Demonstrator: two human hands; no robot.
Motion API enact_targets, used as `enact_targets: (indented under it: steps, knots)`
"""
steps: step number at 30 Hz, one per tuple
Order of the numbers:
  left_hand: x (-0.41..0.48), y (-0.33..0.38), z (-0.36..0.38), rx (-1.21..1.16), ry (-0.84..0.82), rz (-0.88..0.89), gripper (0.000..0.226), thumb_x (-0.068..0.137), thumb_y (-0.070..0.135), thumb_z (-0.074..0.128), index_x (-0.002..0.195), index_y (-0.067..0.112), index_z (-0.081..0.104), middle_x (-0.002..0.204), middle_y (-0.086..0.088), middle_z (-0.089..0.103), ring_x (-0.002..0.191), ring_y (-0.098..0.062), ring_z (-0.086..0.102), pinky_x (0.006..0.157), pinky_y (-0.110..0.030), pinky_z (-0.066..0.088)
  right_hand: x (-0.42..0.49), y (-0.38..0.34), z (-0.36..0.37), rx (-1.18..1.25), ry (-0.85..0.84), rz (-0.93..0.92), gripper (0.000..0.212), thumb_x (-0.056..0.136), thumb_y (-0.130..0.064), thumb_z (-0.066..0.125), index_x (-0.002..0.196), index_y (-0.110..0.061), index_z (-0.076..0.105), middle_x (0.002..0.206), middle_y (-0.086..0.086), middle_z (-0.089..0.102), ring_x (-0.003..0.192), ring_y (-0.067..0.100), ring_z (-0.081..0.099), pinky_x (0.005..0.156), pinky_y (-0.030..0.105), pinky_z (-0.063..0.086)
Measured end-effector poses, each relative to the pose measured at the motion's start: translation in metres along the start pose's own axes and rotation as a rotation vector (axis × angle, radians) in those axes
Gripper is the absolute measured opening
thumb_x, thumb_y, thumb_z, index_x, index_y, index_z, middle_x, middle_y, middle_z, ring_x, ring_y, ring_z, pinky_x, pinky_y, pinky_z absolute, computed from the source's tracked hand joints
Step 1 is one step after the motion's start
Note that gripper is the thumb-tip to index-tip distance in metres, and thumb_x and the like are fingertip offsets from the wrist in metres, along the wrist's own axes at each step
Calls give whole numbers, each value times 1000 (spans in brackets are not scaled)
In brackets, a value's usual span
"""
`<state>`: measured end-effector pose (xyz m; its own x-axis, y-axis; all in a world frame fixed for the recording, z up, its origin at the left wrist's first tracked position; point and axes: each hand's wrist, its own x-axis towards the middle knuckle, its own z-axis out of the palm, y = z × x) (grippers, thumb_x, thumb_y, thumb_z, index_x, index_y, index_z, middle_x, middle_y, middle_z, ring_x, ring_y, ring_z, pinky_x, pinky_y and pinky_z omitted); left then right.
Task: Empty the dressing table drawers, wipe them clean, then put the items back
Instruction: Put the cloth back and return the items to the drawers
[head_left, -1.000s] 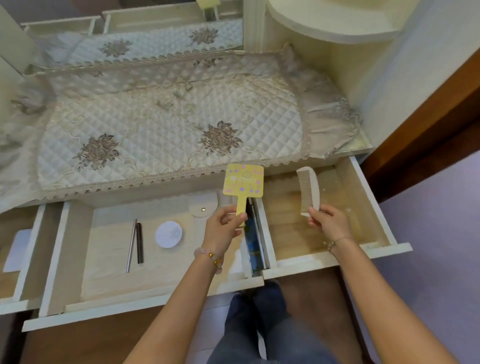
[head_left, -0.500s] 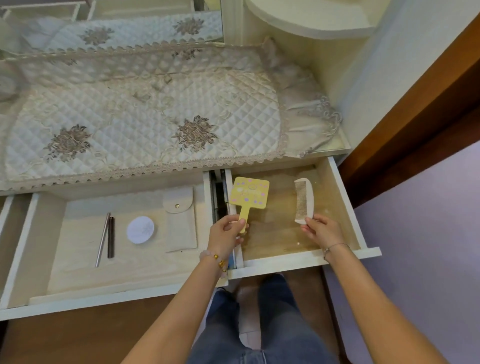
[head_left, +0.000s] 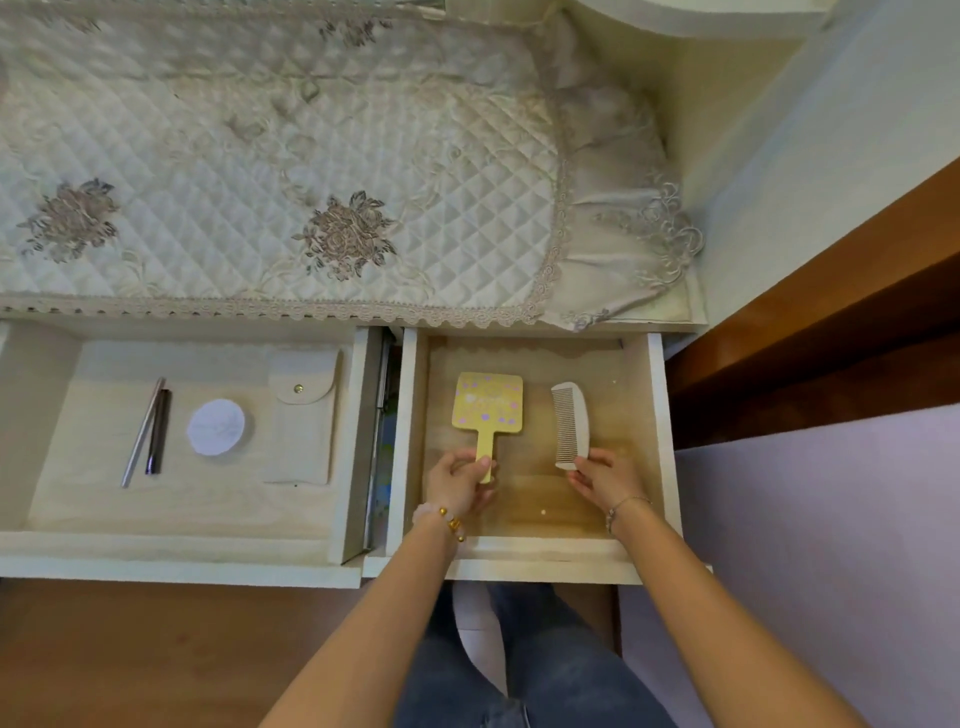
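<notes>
Two grips in the right drawer (head_left: 657, 415): left grip (head_left: 460, 484) pinches the yellow mirror (head_left: 487, 402) at its half-covered handle, right grip (head_left: 607, 480) pinches the comb (head_left: 571, 423), tip hidden.

Quilted satin cloth (head_left: 260, 171), wood-grain drawer (head_left: 545, 499)

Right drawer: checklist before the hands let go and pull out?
1. The hand mirror lies inside the right drawer: ok.
2. The comb sits beside the mirror, apart from it: ok.
3. Both flat on the drawer floor: cannot tell.
4. The left hand off the mirror handle: not ok, grips it.
5. The right hand off the comb: not ok, pinches its near end.
6. Drawer floor wiped clean: cannot tell.
</notes>
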<state>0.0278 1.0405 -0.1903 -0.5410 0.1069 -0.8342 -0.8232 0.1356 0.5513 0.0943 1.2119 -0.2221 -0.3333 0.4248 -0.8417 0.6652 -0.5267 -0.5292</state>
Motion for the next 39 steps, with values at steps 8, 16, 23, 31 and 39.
enact_targets:
  steps: [8,16,23,31,39]
  knots:
    - [18,-10,9,28,84,-46,12,87,3,60,95,11,56,86,-8,63,70,-18,59,64,-27,51,16,13,-8,-5,-15,82,29,89,3,53,118,2,55,123,20,57,98,25,58,84,31,49]
    - [22,-15,5,407,120,53,24,87,1,57,109,9,59,85,-5,59,79,-18,57,76,-33,52,12,23,-15,4,4,67,19,86,1,58,104,-7,61,107,12,62,89,19,62,82,28,50]
    - [24,-17,2,497,179,80,25,83,4,62,107,11,61,93,-5,63,88,-21,60,85,-40,51,3,24,-18,-3,9,34,31,87,-2,58,118,-3,57,103,12,62,94,21,60,85,28,50]
    - [11,-5,-6,662,92,203,24,86,14,60,110,11,59,95,-2,60,94,-19,58,83,-30,46,-20,9,-23,-389,53,-252,31,88,-18,58,119,-17,56,115,5,61,102,19,55,91,35,46]
    - [-31,36,-20,993,66,733,34,91,24,55,122,12,54,120,-3,60,112,-18,53,92,-32,44,-58,-30,-23,-673,78,-679,47,88,-23,61,132,-14,47,132,4,54,122,17,49,95,26,37]
